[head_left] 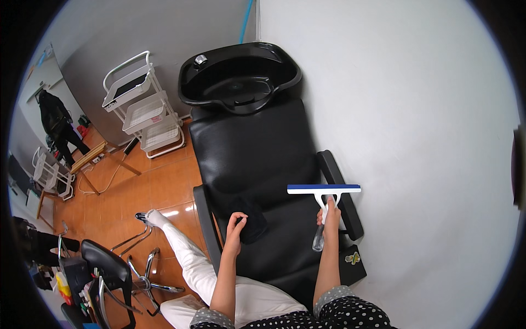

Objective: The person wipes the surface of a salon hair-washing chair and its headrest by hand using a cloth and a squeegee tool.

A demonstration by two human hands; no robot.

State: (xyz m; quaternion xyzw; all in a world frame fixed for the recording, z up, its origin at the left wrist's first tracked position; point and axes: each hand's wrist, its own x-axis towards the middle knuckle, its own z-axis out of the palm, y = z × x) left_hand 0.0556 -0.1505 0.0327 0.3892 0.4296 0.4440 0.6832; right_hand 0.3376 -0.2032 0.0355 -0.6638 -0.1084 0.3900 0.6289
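Observation:
My right hand [332, 217] grips the handle of a white window squeegee [324, 191]. Its blue blade points away from me, and a clear bottle-like part [318, 239] hangs below my fist. My left hand [234, 235] is curled with thumb and fingers together, and a dark cloth [255, 225] appears to be in its grasp. Both hands are above the seat of a black padded shampoo chair [254, 152]. A glossy black wash basin [238, 82] with a chrome fitting [200, 61] adjoins the chair's far end.
A plain white wall [411, 144] runs close along the right armrest [341, 193]. To the left are a white three-tier trolley [144, 107], a wooden-framed stool [102, 158] and a wheeled black chair [107, 261]. Orange tiles [164, 187] cover the floor beside a large mirror [53, 103].

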